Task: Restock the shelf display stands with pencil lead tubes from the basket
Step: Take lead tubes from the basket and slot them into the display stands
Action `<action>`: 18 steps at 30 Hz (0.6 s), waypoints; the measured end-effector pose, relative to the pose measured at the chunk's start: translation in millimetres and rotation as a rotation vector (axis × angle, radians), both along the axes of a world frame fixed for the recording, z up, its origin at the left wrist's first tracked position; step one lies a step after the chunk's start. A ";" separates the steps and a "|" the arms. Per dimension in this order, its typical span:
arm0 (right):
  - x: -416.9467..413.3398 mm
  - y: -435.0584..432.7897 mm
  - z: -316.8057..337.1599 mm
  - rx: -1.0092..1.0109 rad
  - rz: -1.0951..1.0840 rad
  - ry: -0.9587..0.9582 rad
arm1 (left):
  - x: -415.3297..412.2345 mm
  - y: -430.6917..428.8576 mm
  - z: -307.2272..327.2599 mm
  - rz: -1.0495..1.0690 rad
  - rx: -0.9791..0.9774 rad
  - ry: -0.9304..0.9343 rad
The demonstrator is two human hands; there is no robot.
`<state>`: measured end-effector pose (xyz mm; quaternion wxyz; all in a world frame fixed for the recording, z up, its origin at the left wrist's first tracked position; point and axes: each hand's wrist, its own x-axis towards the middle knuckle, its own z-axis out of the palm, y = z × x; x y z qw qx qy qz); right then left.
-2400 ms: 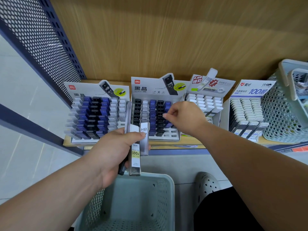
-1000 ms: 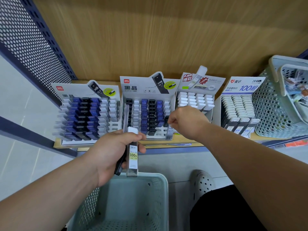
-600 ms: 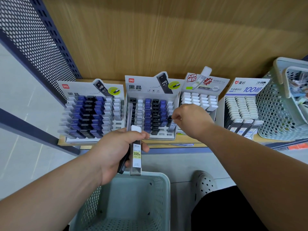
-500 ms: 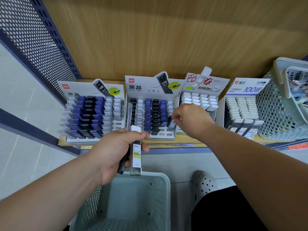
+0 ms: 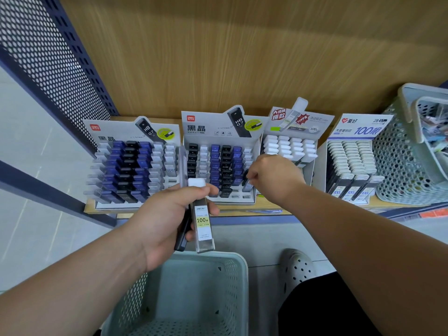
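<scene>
My right grip [image 5: 271, 178] pinched a dark tube [image 5: 246, 175] at the right-hand column of the middle stand [image 5: 211, 132], apparently seating it in a slot. My left grip [image 5: 167, 214] held spare tubes [image 5: 203, 224] above the basket [image 5: 240, 275]. Next, I judged, came pressing it home and picking another.

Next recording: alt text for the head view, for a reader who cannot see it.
The right hand pinches a lead tube at the right edge of the second display stand from the left, while the left hand grips spare tubes above a pale green basket.
</scene>
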<state>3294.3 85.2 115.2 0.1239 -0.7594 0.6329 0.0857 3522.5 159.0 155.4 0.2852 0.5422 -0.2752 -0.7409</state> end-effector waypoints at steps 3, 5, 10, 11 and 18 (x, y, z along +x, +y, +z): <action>-0.2 -2.0 -0.3 0.029 -0.011 0.008 | 0.1 0.3 1.7 0.003 -0.029 0.066; 0.6 -1.8 -1.5 0.070 -0.024 0.022 | 0.1 1.0 2.5 0.002 -0.039 0.094; 2.4 -0.2 -2.2 0.052 -0.006 0.060 | 1.0 2.6 5.8 -0.032 -0.056 0.075; 3.9 -1.0 0.1 0.034 -0.010 0.036 | 1.0 2.8 6.5 -0.040 -0.061 0.057; 31.9 20.0 46.6 0.443 -0.168 -0.978 | -13.3 4.9 5.6 -0.080 -0.058 -0.037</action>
